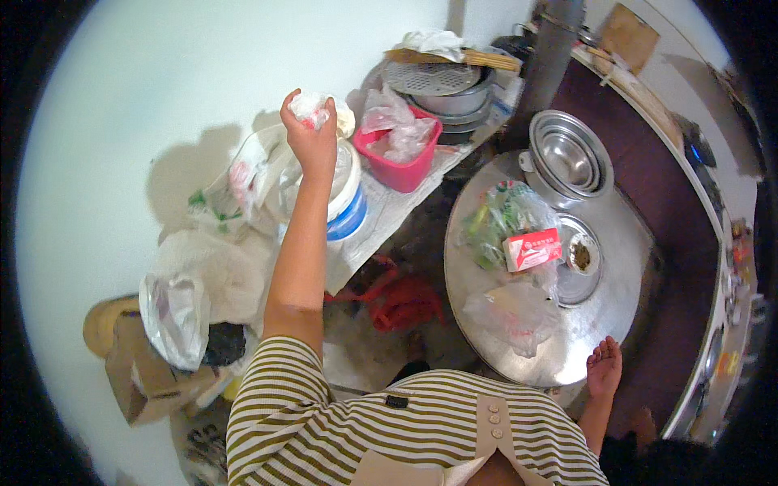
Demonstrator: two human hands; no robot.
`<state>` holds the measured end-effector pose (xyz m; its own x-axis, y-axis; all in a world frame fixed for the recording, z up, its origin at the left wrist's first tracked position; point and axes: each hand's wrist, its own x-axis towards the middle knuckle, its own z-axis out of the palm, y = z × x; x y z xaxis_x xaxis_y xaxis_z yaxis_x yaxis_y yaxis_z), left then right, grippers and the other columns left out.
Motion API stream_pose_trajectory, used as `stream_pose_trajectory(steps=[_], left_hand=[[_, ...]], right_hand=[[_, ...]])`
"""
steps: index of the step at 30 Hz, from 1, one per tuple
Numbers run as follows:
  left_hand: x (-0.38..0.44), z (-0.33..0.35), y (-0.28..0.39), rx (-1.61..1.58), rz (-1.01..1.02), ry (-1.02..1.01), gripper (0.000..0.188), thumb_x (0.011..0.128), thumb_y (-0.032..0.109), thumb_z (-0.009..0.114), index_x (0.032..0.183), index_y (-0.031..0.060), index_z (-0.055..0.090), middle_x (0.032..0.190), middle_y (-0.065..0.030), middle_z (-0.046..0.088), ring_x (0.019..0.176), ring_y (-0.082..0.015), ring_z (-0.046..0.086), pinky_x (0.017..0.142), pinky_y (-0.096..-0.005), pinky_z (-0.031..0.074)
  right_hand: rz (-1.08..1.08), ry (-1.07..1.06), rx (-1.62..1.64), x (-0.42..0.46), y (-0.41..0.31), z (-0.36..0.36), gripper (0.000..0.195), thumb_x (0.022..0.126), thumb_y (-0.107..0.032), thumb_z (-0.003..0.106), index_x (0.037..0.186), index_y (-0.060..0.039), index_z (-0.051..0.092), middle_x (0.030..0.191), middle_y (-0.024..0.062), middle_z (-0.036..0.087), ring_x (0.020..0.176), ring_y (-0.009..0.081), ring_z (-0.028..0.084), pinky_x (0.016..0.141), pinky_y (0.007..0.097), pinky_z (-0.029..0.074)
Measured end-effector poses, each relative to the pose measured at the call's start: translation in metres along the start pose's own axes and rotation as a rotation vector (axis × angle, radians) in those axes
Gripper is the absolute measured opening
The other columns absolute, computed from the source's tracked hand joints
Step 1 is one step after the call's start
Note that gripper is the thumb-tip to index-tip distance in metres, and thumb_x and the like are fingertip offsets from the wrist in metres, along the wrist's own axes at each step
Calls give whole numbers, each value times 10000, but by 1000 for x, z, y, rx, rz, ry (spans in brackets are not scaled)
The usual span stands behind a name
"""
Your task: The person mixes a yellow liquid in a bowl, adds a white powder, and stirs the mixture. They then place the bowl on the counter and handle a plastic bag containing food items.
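Observation:
My left hand (313, 136) is raised over the shelf by the wall, its fingers closed around a crumpled white plastic bag (310, 109) with red marks. Just below it stands a white and blue bucket (347, 212) lined with clear plastic. A pink bin (404, 167) holding a thin plastic bag is to its right. My right hand (603, 367) hangs beside the lower right edge of a round metal table (583, 358), palm up and holding nothing. On that table lie a clear bag of green vegetables (495, 225), a red and white box (532, 249) and another plastic bag (516, 313).
Nested metal basins (568, 158) and a small dish of brown bits (580, 254) on a metal plate share the table. Stacked steamer pots (453, 100) stand at the shelf's far end. A cardboard box (143, 376) and white bags (176, 322) are at lower left.

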<state>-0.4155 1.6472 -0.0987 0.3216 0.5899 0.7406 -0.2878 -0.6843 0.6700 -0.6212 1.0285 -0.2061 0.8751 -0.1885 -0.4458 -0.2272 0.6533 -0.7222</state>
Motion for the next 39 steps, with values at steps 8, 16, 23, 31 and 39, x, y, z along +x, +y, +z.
stream_pose_trajectory(steps=[8,16,23,31,39], left_hand=[[-59,100,-157,283,-316,-719,624,658,280,722,1154,-16,485,1110,-194,515,1066,-340,455,948,-399,328],[-115,74,-101,146,113,-543,237,798,100,548,984,-38,599,957,-203,588,897,-337,533,813,-384,417],[-144,26,-35,68,-33,-423,258,863,181,529,952,-51,600,863,-168,614,760,-267,574,706,-336,458],[-196,-1,137,-190,-293,-418,273,877,200,524,1005,-33,590,698,-38,538,609,-112,468,588,-247,418],[-237,-38,448,-934,68,-438,347,847,35,419,1151,-130,399,588,-12,369,541,-99,338,591,-271,395]], right_hand=[[-83,279,-5,-62,25,-18,257,840,-257,531,1022,-79,558,896,21,569,790,152,522,686,283,433],[-66,306,40,-85,25,-23,197,820,-252,544,922,-84,559,790,9,576,719,130,533,628,268,424],[-195,293,167,-116,-2,-67,207,866,-280,498,893,-87,567,779,11,594,707,123,561,616,264,447],[-512,304,388,-191,-71,-199,279,879,-346,488,865,-89,595,744,5,596,657,124,565,577,244,467],[-633,573,558,-299,-76,-336,248,875,-327,500,882,-95,588,748,-6,587,660,106,549,579,241,455]])
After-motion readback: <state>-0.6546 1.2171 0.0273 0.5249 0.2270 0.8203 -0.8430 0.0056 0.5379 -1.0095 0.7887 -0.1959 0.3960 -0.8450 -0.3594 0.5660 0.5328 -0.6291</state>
